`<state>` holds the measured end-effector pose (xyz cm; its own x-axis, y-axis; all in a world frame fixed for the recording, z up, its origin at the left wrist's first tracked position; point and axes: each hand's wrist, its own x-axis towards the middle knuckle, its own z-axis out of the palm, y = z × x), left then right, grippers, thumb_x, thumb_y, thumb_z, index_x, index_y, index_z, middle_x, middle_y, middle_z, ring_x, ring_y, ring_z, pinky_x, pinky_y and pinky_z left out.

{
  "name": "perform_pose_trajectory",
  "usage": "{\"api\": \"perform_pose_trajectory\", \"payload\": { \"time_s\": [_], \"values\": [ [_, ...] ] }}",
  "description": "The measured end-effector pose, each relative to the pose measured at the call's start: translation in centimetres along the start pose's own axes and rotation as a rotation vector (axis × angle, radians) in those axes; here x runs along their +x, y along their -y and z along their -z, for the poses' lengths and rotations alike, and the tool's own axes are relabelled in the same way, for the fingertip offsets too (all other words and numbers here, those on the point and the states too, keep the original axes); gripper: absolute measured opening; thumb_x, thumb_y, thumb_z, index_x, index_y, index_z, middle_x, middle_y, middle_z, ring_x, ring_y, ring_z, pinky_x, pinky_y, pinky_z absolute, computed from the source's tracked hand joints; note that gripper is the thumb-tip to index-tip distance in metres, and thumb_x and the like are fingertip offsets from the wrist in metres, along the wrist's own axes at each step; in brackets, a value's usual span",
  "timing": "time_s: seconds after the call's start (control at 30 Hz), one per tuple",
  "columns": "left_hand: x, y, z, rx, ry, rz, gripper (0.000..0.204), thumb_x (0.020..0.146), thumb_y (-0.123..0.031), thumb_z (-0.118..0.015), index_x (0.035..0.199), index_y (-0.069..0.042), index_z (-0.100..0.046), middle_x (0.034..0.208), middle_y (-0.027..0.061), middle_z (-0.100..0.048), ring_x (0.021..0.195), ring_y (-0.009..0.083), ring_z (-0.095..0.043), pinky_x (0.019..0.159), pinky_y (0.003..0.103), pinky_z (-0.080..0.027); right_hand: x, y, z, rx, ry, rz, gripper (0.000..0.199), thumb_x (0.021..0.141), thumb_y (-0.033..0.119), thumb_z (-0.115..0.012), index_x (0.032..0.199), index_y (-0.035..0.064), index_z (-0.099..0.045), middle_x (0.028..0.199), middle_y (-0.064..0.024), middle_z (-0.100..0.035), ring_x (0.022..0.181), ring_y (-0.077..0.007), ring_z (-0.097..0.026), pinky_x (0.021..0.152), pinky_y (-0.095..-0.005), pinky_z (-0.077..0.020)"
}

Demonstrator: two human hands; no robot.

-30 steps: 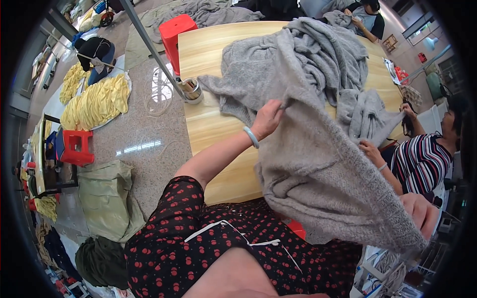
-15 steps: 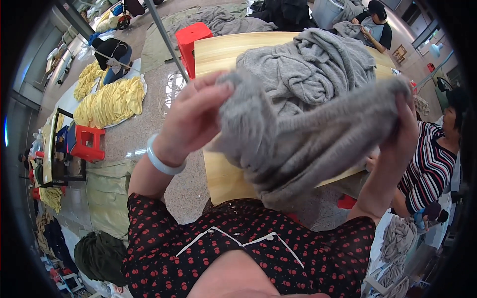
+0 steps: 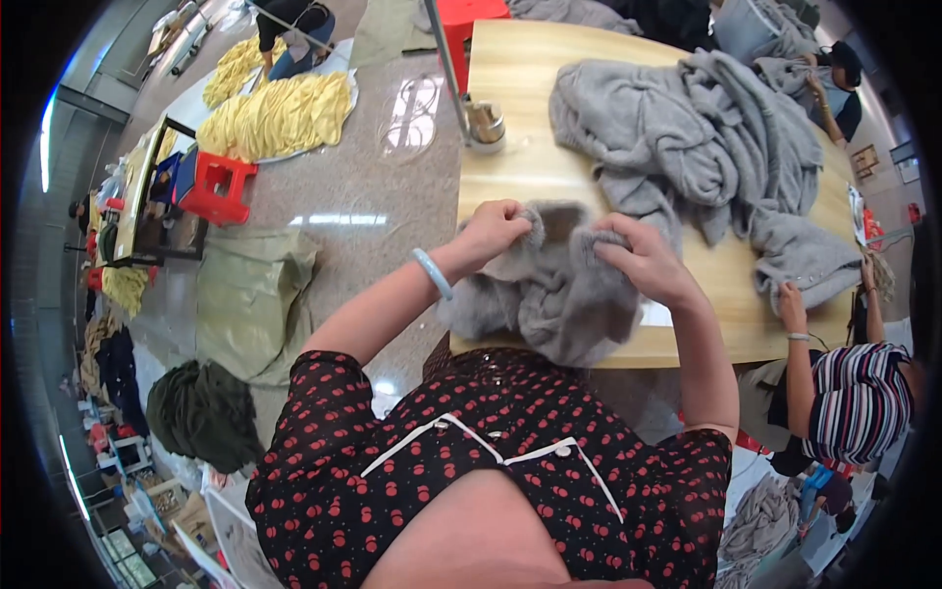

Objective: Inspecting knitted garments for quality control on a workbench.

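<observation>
Knitwear of fuzzy grey yarn [image 3: 579, 312] hangs bunched at the near edge of the pale wood-grained counter [image 3: 518, 74], pinched by the fingers [image 3: 502, 209] of my left hand [image 3: 491, 234] and right hand [image 3: 648, 260] as I seemingly straighten it, the next move likely needing an even grip.

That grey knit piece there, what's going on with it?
A person is gripping the grey knit piece with both hands, left hand and right hand slightly apart on its upper edge, at the near side of a wooden table. A heap of grey knitwear lies farther back on the table. At the right, a co-worker in a striped top holds another grey piece.
</observation>
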<state>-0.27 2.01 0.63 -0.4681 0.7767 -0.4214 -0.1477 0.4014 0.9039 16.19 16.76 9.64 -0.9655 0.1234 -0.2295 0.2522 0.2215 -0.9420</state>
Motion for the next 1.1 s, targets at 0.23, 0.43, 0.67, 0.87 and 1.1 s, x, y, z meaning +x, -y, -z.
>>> {"api": "perform_pose_trajectory", "payload": {
  "time_s": [0.23,0.43,0.67,0.87,1.1],
  "values": [
    [-1.1,-2.8,-1.3,-0.458,0.125,-0.038,0.012,0.077,-0.007,-0.06,0.088,-0.002,-0.057,0.083,0.002,-0.058,0.071,0.0082,-0.054,0.067,0.022,-0.044,1.8,-3.7,-2.1,-0.233,-0.383,0.106,0.026,0.081,0.014,-0.056,0.102,-0.0012,-0.056,0.08,-0.0039,-0.06,0.075,-0.0053,-0.051,0.066,-0.0222,-0.0414],
    [-1.5,-4.5,-3.7,-0.658,0.191,-0.058,0.014,0.082,-0.009,-0.056,0.095,-0.003,-0.058,0.087,0.0017,-0.059,0.077,0.0074,-0.054,0.072,0.021,-0.044,1.5,-3.3,-1.1,0.109,-0.431,0.127,0.028,0.081,0.014,-0.057,0.104,-0.0031,-0.058,0.084,0.0001,-0.061,0.074,-0.0044,-0.051,0.064,-0.0195,-0.0414],
    [0.7,-1.4,-5.9,-0.541,0.167,-0.112,0.013,0.082,-0.011,-0.056,0.091,-0.004,-0.06,0.088,0.0011,-0.059,0.079,0.0072,-0.054,0.07,0.021,-0.043,1.8,-5.0,-1.5,-0.084,-0.548,0.112,0.026,0.076,0.014,-0.058,0.095,-0.0029,-0.06,0.078,-0.0088,-0.063,0.069,-0.0097,-0.056,0.062,-0.0234,-0.044],
    [0.9,-0.2,-7.4,-0.077,-0.141,-0.322,0.011,0.079,-0.011,-0.058,0.08,0.0,-0.061,0.069,-0.0012,-0.057,0.062,0.0046,-0.048,0.055,0.02,-0.039,2.9,-6.1,-2.5,-0.111,-0.697,0.08,0.02,0.071,0.013,-0.057,0.084,-0.0015,-0.062,0.068,-0.012,-0.062,0.061,-0.0132,-0.058,0.058,-0.0264,-0.0448],
    [0.1,0.7,-6.4,0.009,-0.281,-0.423,0.011,0.078,-0.009,-0.058,0.082,0.001,-0.06,0.064,0.0043,-0.055,0.056,0.0096,-0.048,0.051,0.025,-0.038,4.0,-7.0,-2.9,0.0,-0.572,0.072,0.019,0.074,0.011,-0.055,0.086,-0.0019,-0.062,0.074,-0.0085,-0.063,0.068,-0.0103,-0.057,0.062,-0.0243,-0.0446]
  ]
}}
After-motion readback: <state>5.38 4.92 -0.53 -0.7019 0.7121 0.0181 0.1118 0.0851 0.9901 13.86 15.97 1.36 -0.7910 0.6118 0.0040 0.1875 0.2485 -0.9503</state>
